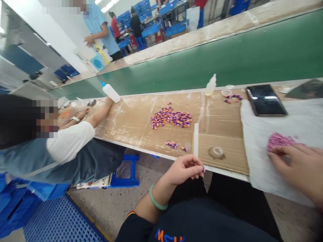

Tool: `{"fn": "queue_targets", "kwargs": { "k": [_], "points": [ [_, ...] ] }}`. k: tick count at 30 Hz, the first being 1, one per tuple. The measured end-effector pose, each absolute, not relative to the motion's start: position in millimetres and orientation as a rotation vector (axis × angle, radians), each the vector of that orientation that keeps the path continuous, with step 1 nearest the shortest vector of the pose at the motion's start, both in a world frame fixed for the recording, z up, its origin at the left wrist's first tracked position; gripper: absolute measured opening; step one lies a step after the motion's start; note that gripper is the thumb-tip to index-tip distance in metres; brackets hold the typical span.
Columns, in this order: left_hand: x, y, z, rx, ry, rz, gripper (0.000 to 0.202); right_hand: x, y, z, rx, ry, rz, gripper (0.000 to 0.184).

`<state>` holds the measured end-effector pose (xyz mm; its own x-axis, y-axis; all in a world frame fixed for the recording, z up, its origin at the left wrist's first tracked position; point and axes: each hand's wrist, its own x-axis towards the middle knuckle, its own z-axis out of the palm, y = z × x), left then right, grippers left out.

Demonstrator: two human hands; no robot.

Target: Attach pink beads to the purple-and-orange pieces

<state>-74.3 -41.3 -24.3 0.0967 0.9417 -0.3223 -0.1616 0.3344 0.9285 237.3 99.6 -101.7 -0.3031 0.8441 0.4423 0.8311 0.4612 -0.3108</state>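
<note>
My left hand (188, 170) is in front of the bench edge, thumb and fingertips pinched on a small purple piece (204, 170). My right hand (296, 163) is over a white cloth at the right. Its thumb and forefinger meet at the edge of a pile of small pink-purple pieces (280, 140); anything between them is too small to make out. Near my left hand lie a white strip (196, 139), a few purple-and-orange pieces (172, 145) and a round clear dish (216, 152) on cardboard. A larger heap of purple-and-orange pieces (171, 117) lies farther back.
A dark phone (265, 99) rests at the edge of the white cloth (257, 141). A small dropper bottle (211, 85) stands near the green conveyor belt (176, 70). To the left, a seated co-worker's hand is by a white bottle with a blue tip (111, 93). A blue stool (126, 173) stands below.
</note>
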Motion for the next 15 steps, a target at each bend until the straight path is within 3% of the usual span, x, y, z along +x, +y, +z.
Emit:
{"fn": "queue_targets", "kwargs": {
  "k": [5,8,15],
  "points": [
    [-79,-45,-29,0.863,1.141,0.976,0.028,222,88,-73,-1.423,-2.198,0.122,0.019],
    [-85,-39,-43,0.892,1.135,0.950,0.028,233,90,-76,-1.535,-2.176,0.151,0.009],
    [-81,-35,-42,0.952,1.144,0.890,0.033,238,84,-69,-1.528,-2.148,0.242,0.008]
  ]
}}
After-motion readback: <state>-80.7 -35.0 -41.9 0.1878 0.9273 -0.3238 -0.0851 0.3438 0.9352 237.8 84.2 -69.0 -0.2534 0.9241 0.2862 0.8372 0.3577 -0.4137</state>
